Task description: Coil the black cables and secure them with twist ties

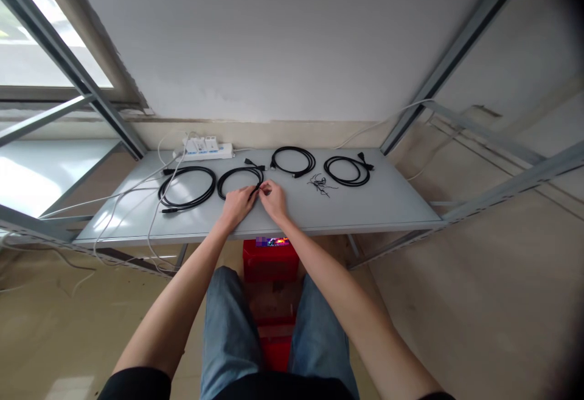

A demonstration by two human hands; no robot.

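On a low grey shelf [374, 205] lie several coiled black cables. My left hand [238, 202] and my right hand [272, 198] meet at the near edge of the second coil [239, 175]. Both hands pinch that coil where its loops come together. What lies between the fingertips is too small to see beyond the cable itself. A larger coil [187, 187] lies left of it. Two more coils [292, 160] [347, 170] lie to the right. A small heap of thin black ties [320, 184] lies between those two, just right of my right hand.
A white power strip [203, 148] sits at the shelf's back left, with white cords [137, 205] trailing over the left edge. Metal frame bars [68, 65] stand at both sides. A red box [270, 259] stands under the shelf between my knees.
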